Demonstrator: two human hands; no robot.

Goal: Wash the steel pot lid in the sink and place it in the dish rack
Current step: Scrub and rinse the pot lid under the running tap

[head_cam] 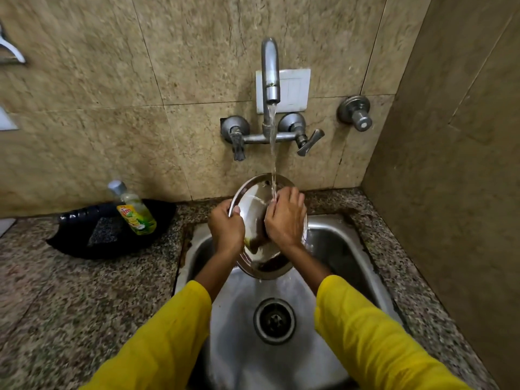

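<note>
The round steel pot lid [254, 201] is held tilted above the steel sink [332, 249], its shiny face toward me. My left hand [226, 228] grips its left rim. My right hand [285, 218] lies flat against the lid's face, fingers together. Water from the wall tap [270, 68] falls onto the lid's upper part and my right fingers, and drips off the lower rim. No dish rack is in view.
A dish soap bottle [135, 209] leans in a black tray [73, 243] with a dark scrub pad [105, 230] on the granite counter at the left. The drain [274, 320] lies below the lid. A tiled wall closes the right side.
</note>
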